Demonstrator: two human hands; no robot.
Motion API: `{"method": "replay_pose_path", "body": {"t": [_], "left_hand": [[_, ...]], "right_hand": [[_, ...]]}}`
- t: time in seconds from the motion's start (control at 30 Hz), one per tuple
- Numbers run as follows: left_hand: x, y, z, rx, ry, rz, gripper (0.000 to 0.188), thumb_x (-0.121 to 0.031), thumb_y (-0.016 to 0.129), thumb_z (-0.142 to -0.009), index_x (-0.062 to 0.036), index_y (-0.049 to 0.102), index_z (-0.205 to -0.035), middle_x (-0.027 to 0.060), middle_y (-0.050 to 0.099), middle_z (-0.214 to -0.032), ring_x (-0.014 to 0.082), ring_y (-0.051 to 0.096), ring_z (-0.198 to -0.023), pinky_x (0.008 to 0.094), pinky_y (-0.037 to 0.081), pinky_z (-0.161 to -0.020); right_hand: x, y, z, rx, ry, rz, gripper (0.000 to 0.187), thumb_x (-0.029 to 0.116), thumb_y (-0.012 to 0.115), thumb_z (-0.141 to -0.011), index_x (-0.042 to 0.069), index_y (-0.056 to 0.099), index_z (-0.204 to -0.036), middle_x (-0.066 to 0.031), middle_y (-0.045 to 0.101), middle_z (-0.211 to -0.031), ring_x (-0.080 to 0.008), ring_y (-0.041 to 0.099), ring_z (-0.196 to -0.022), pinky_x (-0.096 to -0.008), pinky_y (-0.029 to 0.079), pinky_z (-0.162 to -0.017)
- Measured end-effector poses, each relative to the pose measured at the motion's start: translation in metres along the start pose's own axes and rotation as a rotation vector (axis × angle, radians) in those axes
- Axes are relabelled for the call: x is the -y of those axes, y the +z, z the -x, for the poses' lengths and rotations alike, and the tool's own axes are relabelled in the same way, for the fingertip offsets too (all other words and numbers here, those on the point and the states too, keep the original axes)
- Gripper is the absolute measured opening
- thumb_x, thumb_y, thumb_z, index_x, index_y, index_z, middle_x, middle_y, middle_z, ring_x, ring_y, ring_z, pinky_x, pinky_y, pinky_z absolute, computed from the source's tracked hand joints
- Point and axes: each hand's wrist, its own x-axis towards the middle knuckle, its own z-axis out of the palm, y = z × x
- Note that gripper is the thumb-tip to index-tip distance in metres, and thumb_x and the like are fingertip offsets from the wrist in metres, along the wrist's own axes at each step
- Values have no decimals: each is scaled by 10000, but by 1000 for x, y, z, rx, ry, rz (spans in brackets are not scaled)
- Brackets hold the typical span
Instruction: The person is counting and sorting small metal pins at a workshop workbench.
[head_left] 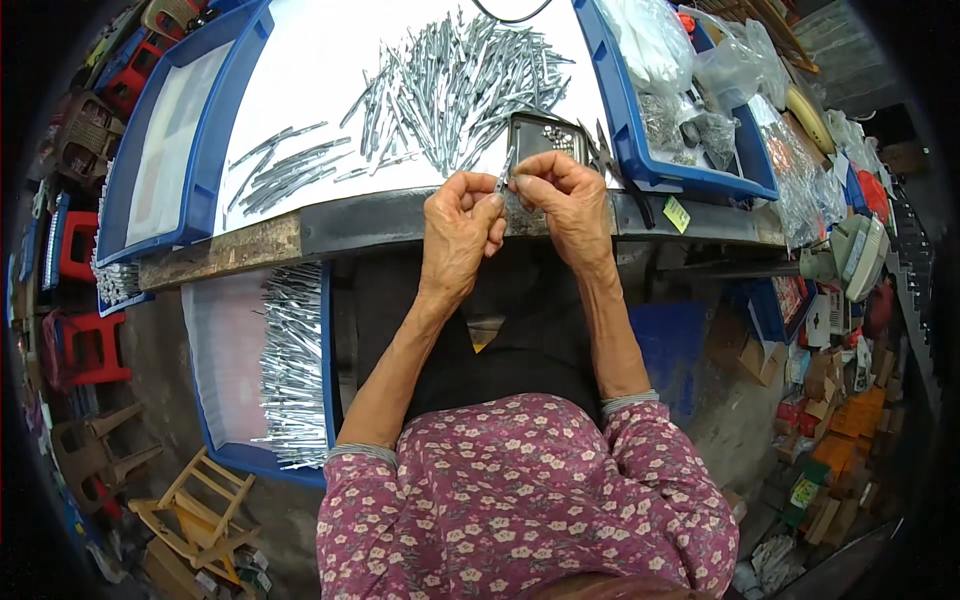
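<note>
A slim metal piece [503, 183] is sitting between the two hands, just above the near edge of the table [370, 215], with its upper end pointing away from the body. The left hand [459, 228] is gripping it, thumb pressing against the bent fingers. The right hand [577, 208] is meeting it from the other side, its thumb and forefinger closing together in a fine pinch; whether they are clasping the piece itself or some tiny part against it, I cannot tell.

For work this small, the left hand would do best by acting as the vice — keeping the piece still and its end exposed — while the right fingertips are doing the fine adjusting. Pressing gently and in line with the piece seems wise, since a sideways push could be bending or slipping it.

Both wrists are hanging over the table edge, the forearms are slanting inward from the flowered sleeves [640, 420], and the fingertips are nearly touching.

Just beyond the right hand, a small dark tray [527, 137] is holding little parts, and a dark-handled tool [636, 198] is lying to its right. Farther out, a big heap of metal strips [455, 85] is covering the white surface, a smaller group [290, 172] is lying to the left, and blue bins [205, 150] are standing at either side.
</note>
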Motion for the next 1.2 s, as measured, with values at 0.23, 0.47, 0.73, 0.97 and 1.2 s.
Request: {"method": "replay_pose_path", "body": {"t": [0.23, 0.47, 0.73, 0.97, 1.2], "left_hand": [[6, 0, 2, -3, 48, -62, 80, -9, 495, -831, 33, 490, -900, 23, 505, -661, 30, 461, -480, 154, 350, -376], [4, 3, 7, -19, 100, -137, 54, 4, 499, -828, 27, 495, -876, 24, 514, -665, 29, 457, -487, 157, 355, -387], [5, 3, 10, -40, 139, -215, 39, 23, 506, -813, 26, 507, -852, 28, 527, -679, 35, 453, -504, 173, 365, -422], [9, 2, 10, -105, 242, -355, 44, 22, 521, -799, 19, 527, -843, 24, 547, -682, 40, 454, -534, 199, 382, -481], [10, 0, 11, -116, 298, -341, 51, 11, 534, -804, 13, 546, -854, 19, 554, -692, 37, 437, -577, 201, 376, -518]], "right_hand": [[1, 7, 4, -66, -39, 93, 141, 19, 585, -772, -22, 564, -906, -45, 595, -769, -73, 545, -658, -192, 446, -611], [0, 9, 8, -71, -83, 185, 125, 10, 566, -784, -20, 550, -903, -29, 576, -768, -68, 555, -679, -194, 478, -619], [-1, 12, 10, -108, -126, 238, 81, 6, 568, -773, -8, 550, -851, -17, 572, -726, -55, 548, -639, -181, 465, -591], [-4, 15, 12, -139, -170, 280, 73, -13, 580, -756, 1, 548, -820, -3, 564, -704, -41, 534, -620, -164, 431, -555], [-2, 17, 14, -143, -158, 273, 68, -17, 583, -753, 3, 542, -803, -11, 575, -704, -40, 533, -612, -166, 426, -546]]}}
